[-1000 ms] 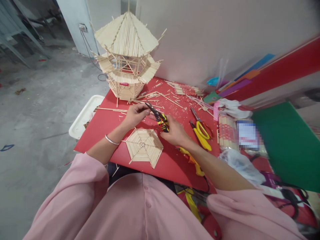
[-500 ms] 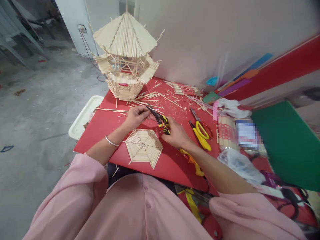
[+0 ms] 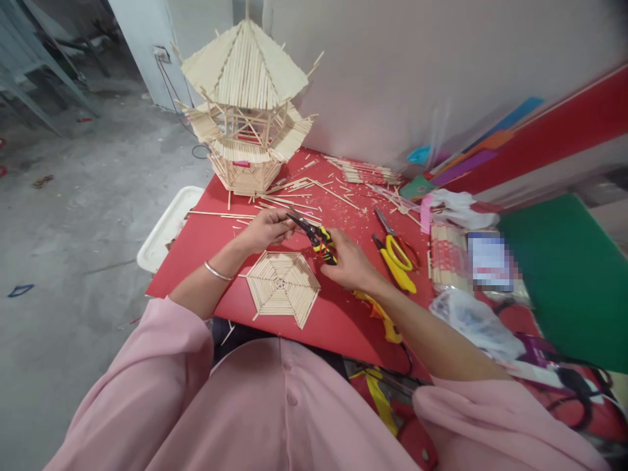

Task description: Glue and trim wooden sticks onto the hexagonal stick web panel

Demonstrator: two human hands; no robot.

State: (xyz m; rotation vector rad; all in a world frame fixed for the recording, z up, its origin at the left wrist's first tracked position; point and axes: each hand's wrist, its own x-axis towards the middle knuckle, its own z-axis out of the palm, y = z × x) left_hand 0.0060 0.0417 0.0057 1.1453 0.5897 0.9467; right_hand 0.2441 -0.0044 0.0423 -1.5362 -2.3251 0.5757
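My right hand (image 3: 349, 260) is wrapped round the yellow and black handles of a pair of snips (image 3: 309, 229), whose dark blades point left. At the tips of those blades, my left hand (image 3: 267, 230) is pinched closed; what its fingers hold is too small and hidden to make out. Below both hands a hexagonal panel of thin wooden sticks (image 3: 282, 288) lies flat on the red tabletop (image 3: 338, 320). Behind them stands a pagoda-shaped stick model (image 3: 250, 78), with loose sticks (image 3: 294, 196) and offcuts scattered before it.
Yellow-handled scissors (image 3: 398, 252) and yellow-handled pliers (image 3: 397, 268) lie right of my right hand. Farther right are bundled sticks (image 3: 446, 255), plastic bags (image 3: 473, 327) and a green board (image 3: 564, 281). A white tray (image 3: 157, 242) sits beyond the table's left edge.
The view has shifted slightly. Both hands stay almost in place, with the snips still in the right hand and their blades by the left fingertips.
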